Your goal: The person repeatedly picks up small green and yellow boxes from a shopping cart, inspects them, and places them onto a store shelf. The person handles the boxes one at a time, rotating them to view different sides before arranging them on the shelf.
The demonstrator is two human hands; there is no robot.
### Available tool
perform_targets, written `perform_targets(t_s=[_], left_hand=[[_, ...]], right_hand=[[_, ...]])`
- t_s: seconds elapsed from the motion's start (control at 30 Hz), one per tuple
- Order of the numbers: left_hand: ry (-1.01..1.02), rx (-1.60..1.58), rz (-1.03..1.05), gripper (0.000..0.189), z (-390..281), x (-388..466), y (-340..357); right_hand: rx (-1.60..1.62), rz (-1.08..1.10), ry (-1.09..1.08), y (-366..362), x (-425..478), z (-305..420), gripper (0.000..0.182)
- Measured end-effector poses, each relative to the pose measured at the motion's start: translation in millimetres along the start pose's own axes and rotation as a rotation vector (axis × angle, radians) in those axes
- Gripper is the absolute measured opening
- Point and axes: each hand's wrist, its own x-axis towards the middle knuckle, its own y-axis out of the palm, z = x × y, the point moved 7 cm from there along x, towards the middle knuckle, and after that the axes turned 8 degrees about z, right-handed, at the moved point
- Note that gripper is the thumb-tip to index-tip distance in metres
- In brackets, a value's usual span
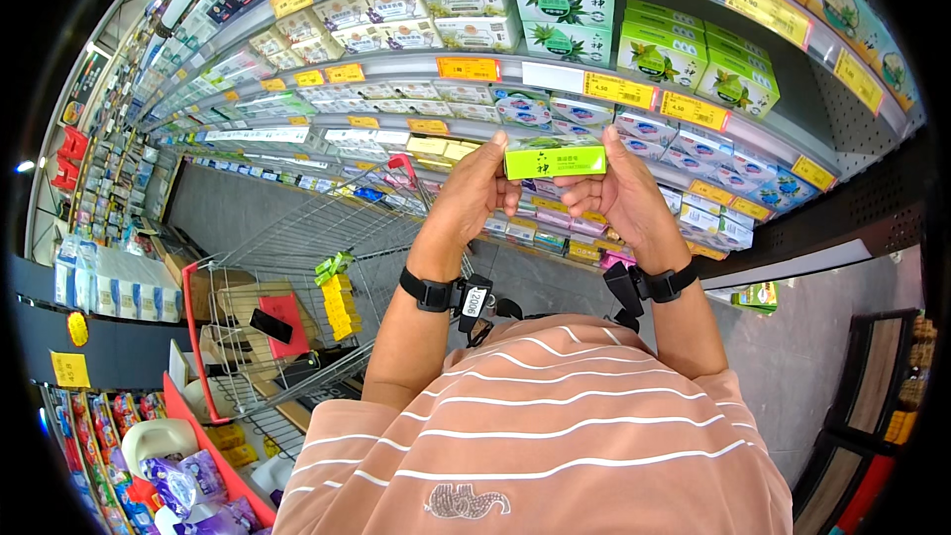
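Observation:
Between both hands, in front of the shelves, I hold a small green soap box (556,162) level. My left hand (483,178) grips its left end, thumb at the upper corner, and my right hand (611,182) grips the right end the same way. Beyond it, green boxes (661,52) of similar look are stacked on the shelf, with teal-green boxes (566,11) to their left. Yellow price tags (620,89) line the shelf edge. A black strap with a small device sits on each wrist.
A wire shopping cart (260,275) stands at the left, holding cardboard, a red item (286,323), a phone (271,325) and yellow boxes (342,307). Packs of detergent (197,479) lie at the lower left. Shelves of boxed soap (386,15) curve across the front. Dark crates (869,371) stand at the right.

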Motion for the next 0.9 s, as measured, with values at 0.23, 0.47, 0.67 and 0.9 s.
perform_targets(t_s=[0.23, 0.47, 0.67, 0.9], left_hand=[[-0.007, -0.001, 0.002, 0.049, 1.2, 1.9, 0.0], [-0.004, 0.007, 0.003, 0.048, 1.4, 2.2, 1.4], [0.005, 0.004, 0.015, 0.049, 0.3, 3.2, 4.1], [0.044, 0.025, 0.051, 0.05, -5.1, 3.6, 9.7]], right_hand=[[0.0, 0.0, -0.005, -0.5, 0.1, 1.1, 0.066], [0.007, 0.001, -0.003, -2.9, -0.8, 2.5, 0.065], [0.004, 0.004, -0.014, -2.5, -4.0, 6.0, 0.064], [0.009, 0.032, -0.038, -4.4, -8.2, 10.2, 0.056]])
